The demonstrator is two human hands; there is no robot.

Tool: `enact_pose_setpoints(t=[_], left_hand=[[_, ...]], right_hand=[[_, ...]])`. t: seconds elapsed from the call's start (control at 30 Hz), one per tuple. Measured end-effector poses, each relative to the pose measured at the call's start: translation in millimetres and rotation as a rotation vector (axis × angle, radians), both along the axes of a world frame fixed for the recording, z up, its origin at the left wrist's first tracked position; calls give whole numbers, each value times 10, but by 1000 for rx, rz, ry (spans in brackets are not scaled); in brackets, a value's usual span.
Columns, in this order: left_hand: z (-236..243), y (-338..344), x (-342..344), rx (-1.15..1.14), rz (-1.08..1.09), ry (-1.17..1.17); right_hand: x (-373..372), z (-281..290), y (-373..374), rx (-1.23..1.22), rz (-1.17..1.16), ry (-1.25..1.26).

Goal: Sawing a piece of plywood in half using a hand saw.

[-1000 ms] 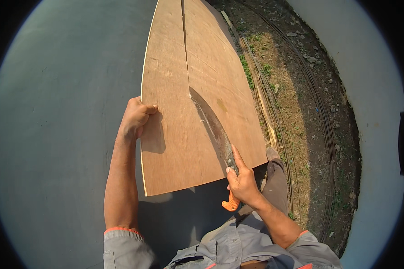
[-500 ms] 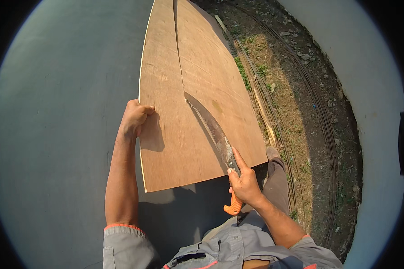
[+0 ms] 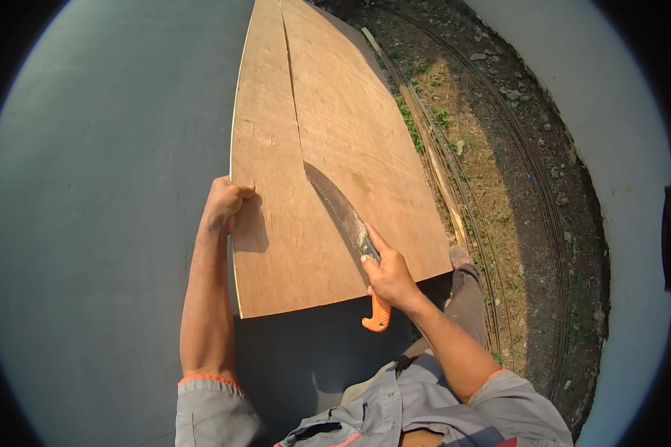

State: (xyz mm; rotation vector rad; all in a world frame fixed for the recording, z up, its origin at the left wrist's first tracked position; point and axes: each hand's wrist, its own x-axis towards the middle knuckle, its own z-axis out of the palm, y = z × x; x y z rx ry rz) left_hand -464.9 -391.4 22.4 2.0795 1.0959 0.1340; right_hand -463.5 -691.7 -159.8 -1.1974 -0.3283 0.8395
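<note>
A plywood sheet [image 3: 335, 112] fills the middle of the head view, with a thin cut running from its top edge down toward its middle. My left hand [image 3: 227, 203] is closed round the sheet's left edge, thumb on the face. My right hand [image 3: 386, 272] grips a curved handsaw [image 3: 332, 203] with an orange handle [image 3: 378, 316], its index finger stretched along the blade's base. The toothed blade lies at a slant over the sheet, its tip at the lower end of the cut.
A plain grey surface [image 3: 104, 223] spans the left side. At right is a ground strip with stones and weeds, long thin rods [image 3: 529, 164] and a timber strip [image 3: 441, 190], beside a pale wall [image 3: 634, 149]. My foot [image 3: 461, 257] is by the sheet's lower right corner.
My right hand and the saw handle have moved up and left, and the blade tip sits slightly lower on the sheet. My left hand appears slightly lower in view, still on the edge.
</note>
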Motion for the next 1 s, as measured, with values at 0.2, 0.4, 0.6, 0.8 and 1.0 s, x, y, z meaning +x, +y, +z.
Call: enact_pose_setpoints(t=[0.2,0.4,0.6,0.8,1.0], left_hand=[[62,34,33,-67,4,-24],[105,12,-42,-19,24,-1],[43,15,70,-100,37,-38],[133,113,-79,-15,45,26],[-9,41,106,-66,37,1]], right_hand=[[163,52,471,-82,12,-180],[-132,208,-360,-39,62,42],[169,-11,434,-35,5,-61],[-230,206,-575,-59,65,-13],[262,-72,711,-80,11,-109]])
